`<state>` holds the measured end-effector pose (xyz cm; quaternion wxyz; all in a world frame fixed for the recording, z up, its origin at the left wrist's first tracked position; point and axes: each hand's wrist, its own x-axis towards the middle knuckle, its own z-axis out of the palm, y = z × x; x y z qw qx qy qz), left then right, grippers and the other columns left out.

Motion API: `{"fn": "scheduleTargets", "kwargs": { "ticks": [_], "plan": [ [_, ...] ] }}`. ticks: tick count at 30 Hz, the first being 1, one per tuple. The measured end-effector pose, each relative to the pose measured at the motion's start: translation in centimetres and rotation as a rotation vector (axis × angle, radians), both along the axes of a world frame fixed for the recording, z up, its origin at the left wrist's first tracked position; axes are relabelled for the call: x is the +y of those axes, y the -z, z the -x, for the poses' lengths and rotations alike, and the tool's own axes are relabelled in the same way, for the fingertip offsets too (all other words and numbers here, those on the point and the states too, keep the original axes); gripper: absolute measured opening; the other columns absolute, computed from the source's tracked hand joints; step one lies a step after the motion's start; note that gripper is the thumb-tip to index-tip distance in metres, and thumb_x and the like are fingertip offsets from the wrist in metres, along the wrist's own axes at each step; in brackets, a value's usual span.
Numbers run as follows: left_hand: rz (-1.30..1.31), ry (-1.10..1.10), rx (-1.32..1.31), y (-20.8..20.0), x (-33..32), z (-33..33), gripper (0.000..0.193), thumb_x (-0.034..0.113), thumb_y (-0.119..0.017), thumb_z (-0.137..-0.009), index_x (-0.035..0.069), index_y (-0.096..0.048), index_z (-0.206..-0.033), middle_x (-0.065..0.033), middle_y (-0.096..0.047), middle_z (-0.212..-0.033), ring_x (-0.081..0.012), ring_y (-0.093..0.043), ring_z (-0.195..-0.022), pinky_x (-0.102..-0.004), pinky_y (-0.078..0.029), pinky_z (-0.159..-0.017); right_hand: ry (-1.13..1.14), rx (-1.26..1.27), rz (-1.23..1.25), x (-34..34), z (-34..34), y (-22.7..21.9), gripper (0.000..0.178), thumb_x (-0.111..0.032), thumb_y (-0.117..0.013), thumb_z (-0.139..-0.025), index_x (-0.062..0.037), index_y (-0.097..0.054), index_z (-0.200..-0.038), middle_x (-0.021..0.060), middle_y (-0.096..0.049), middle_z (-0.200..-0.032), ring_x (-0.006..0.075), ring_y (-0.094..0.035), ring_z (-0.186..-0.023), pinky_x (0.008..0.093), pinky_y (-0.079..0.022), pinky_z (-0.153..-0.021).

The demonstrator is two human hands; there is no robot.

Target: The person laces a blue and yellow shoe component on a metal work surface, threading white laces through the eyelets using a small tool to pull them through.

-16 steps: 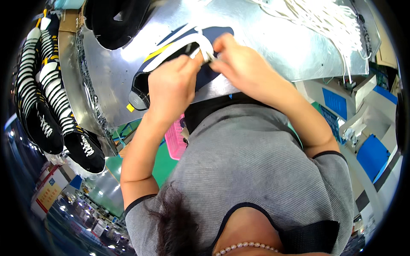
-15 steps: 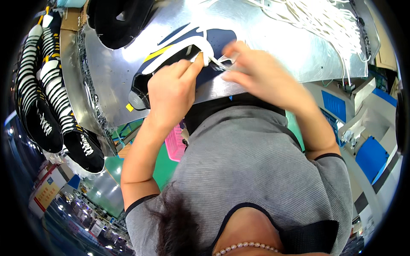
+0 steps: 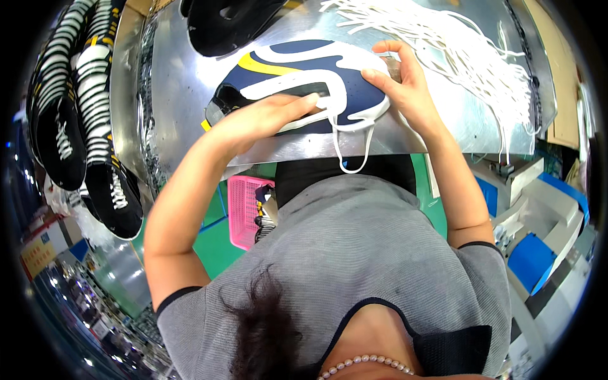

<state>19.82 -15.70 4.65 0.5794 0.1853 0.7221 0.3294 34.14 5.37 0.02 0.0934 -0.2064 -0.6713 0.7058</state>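
A navy shoe upper with white trim and a yellow stripe lies on the metal table, its rounded toe toward the right. My left hand holds it at the white-edged opening, the fingers pressed together along the near edge; some fingertips are hidden. From that edge a white shoelace hangs in a loop over the table's front edge. At the toe is my right hand, with thumb and forefinger apart and the thumb tip close to or touching the navy toe. Its other fingers are mostly hidden.
White laces lie heaped at the table's far right. A black shoe part sits at the far left of the metal table. Striped black-and-white uppers hang at the left. Below is a pink basket holding shoe parts.
My hands have parted: the right moved right to the toe, away from the white strand at the opening. The lace now hangs in a loop. My view has shifted slightly.
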Motion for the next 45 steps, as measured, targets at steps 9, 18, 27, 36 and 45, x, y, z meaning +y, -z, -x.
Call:
{"fn": "scheduleTargets", "kwargs": {
  "ticks": [9, 18, 27, 36, 45],
  "plan": [
    [-0.169, -0.102, -0.189, 2.9, 1.9, 0.6, 0.020, 0.023, -0.072, -0.090, 0.005, -0.074, -0.099, -0.0007, -0.070, -0.088, -0.0070, -0.061, -0.078, -0.0202, -0.047, -0.074, 0.065, 0.134, -0.117, -0.2, 0.8, 1.0, 0.047, -0.018, -0.081, -0.083, -0.0064, -0.053, -0.119, 0.0059, -0.064, -0.096, 0.0111, -0.062, -0.087, 0.0245, -0.050, -0.077],
    [-0.262, -0.108, 0.721, 4.0, 1.2, -0.6, 0.017, 0.012, -0.070, -0.089, -0.003, -0.074, -0.096, -0.0079, -0.073, -0.079, -0.0092, -0.064, -0.069, -0.0247, -0.049, -0.064, 0.080, -0.113, 0.243, 0.4, 0.4, 0.1, 0.044, -0.018, -0.080, -0.084, -0.0035, -0.055, -0.117, 0.0085, -0.066, -0.098, 0.0127, -0.063, -0.089, 0.0260, -0.050, -0.080],
    [-0.389, -0.092, 0.936, 3.8, 1.2, -0.4, 0.017, 0.019, -0.069, -0.086, 0.002, -0.073, -0.088, -0.0149, -0.068, -0.070, -0.0289, -0.064, -0.062, -0.0376, -0.050, -0.063, -0.023, -0.050, 0.173, 2.2, -1.9, 0.6, 0.040, -0.027, -0.073, -0.090, -0.0072, -0.056, -0.120, 0.0035, -0.062, -0.098, 0.0067, -0.055, -0.081, 0.0200, -0.041, -0.065],
    [-0.455, -0.216, 1.012, 2.0, -0.4, -0.8, 0.006, 0.002, -0.068, -0.087, -0.001, -0.064, -0.088, -0.0076, -0.060, -0.078, -0.0122, -0.050, -0.061, -0.0278, -0.043, -0.058, -0.076, 0.162, 0.407, 1.0, -0.8, 1.7, 0.035, -0.031, -0.062, -0.099, -0.0120, -0.054, -0.127, -0.0013, -0.058, -0.096, 0.0024, -0.051, -0.080, 0.0174, -0.039, -0.062],
    [-0.432, -0.226, 0.773, 2.7, 0.2, -2.1, 0.005, 0.002, -0.067, -0.089, -0.002, -0.066, -0.092, -0.0037, -0.060, -0.080, -0.0064, -0.050, -0.064, -0.0231, -0.043, -0.058, -0.064, 0.352, 0.791, 1.4, -1.2, 4.1, 0.039, -0.022, -0.068, -0.095, -0.0036, -0.055, -0.127, -0.0044, -0.062, -0.091, -0.0009, -0.049, -0.065, 0.0144, -0.033, -0.051]
  ]
}}
